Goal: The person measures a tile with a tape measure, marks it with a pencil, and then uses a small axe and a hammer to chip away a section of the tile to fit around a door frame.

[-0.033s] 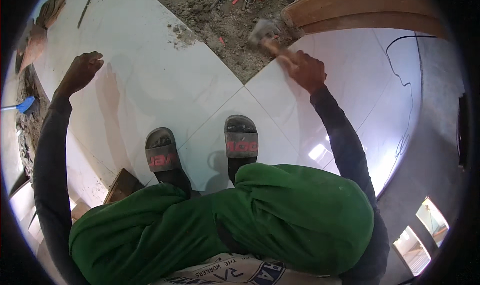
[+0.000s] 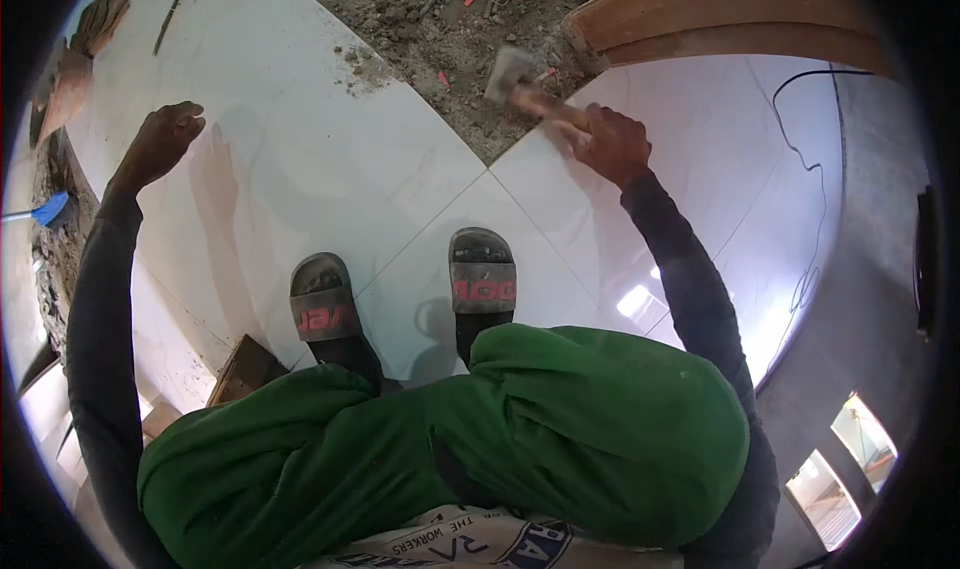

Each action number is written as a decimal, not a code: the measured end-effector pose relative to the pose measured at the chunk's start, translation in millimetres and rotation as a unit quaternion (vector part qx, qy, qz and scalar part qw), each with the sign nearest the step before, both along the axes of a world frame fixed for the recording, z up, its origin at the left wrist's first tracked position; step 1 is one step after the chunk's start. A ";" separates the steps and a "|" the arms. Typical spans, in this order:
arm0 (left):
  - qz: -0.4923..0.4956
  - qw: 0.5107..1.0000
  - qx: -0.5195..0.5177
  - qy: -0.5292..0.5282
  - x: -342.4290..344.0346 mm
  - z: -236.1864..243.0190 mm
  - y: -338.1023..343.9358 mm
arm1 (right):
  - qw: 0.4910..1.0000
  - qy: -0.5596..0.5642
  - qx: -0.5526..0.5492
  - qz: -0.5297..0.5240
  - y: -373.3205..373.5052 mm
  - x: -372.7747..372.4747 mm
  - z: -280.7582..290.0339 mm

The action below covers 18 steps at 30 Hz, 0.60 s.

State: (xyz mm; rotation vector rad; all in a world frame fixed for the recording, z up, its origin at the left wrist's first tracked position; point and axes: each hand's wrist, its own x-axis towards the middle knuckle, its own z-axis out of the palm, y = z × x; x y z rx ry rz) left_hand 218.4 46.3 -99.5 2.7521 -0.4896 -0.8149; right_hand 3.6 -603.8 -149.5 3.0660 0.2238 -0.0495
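Note:
My right hand (image 2: 612, 144) grips the wooden handle of a mallet-like tool (image 2: 516, 79), whose blurred grey head is over the rough soil patch (image 2: 370, 4) beside the tile edge. My left hand (image 2: 160, 144) is raised over the white floor tiles (image 2: 280, 159) at the left, fingers curled with nothing visible in them. Below, between my forearms, are my two feet in dark slides (image 2: 483, 272) on the tiles, under green trousers.
Curved brown wooden boards (image 2: 700, 14) lie at the upper right, with a black cable (image 2: 800, 119) beside them. At the left are a rough timber (image 2: 55, 169) and a blue-headed tool (image 2: 50, 209). A wooden piece (image 2: 240, 364) sits by my left foot. Small red pieces lie in the soil.
The tool in my right hand has shifted slightly down and to the left, its head still blurred. My left hand is almost unmoved.

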 end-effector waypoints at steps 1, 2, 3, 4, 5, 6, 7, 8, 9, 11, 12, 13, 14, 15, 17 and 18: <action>0.020 1.000 -0.022 0.010 -1.8 1.9 2.8 | 1.000 0.002 0.002 0.000 -2.0 1.1 2.3; 0.021 1.000 -0.020 0.012 -1.7 -1.9 8.0 | 1.000 0.010 0.022 0.003 -4.9 5.0 4.1; -0.002 1.000 -0.009 -0.002 -0.3 -8.5 15.7 | 0.999 0.018 0.043 0.006 -8.2 9.2 3.0; -0.026 0.999 -0.001 -0.020 2.3 -9.6 13.7 | 0.987 0.042 -0.012 -0.157 -11.8 18.9 0.6; -0.026 0.999 -0.003 -0.021 3.4 -9.6 12.0 | 0.987 0.041 -0.014 -0.157 -10.6 14.5 -2.0; -0.006 1.000 -0.012 -0.009 3.8 -8.4 9.6 | 0.989 0.022 -0.007 -0.147 -7.3 5.5 -4.7; 0.015 1.000 -0.017 0.006 1.5 -6.0 8.7 | 0.991 0.006 0.002 -0.135 -2.7 -2.3 -9.0; 0.017 1.000 -0.016 0.007 2.3 -6.7 13.3 | 0.996 -0.063 0.059 -0.012 -5.8 -8.4 -15.4; 0.013 0.999 -0.031 -0.006 3.6 -11.4 18.5 | 0.997 -0.059 0.056 -0.013 -14.9 -11.7 -18.2; 0.010 0.999 -0.046 -0.018 6.8 -17.8 17.3 | 0.985 -0.100 0.039 0.133 -31.8 -6.8 -24.2; 0.013 0.999 -0.031 -0.010 3.5 -15.8 19.1 | 0.995 0.025 0.076 -0.050 -17.1 5.6 -8.5; 0.012 1.000 -0.026 -0.006 5.9 -16.8 15.0 | 0.984 0.069 -0.071 -0.150 -20.8 14.1 -3.1; 0.014 1.000 -0.027 -0.007 7.6 -17.5 14.2 | 0.982 0.062 -0.060 -0.165 -12.0 10.5 -5.4; -0.005 0.999 -0.022 -0.023 9.0 -17.6 13.9 | 0.981 0.055 -0.049 -0.181 -1.3 4.8 -5.7; -0.023 0.999 -0.016 -0.036 8.8 -18.5 17.0 | 0.998 0.025 -0.028 -0.052 1.4 -2.4 -0.1; 0.000 0.999 -0.046 -0.016 7.5 -19.3 20.9 | 0.997 -0.005 -0.005 0.076 2.0 -4.9 1.0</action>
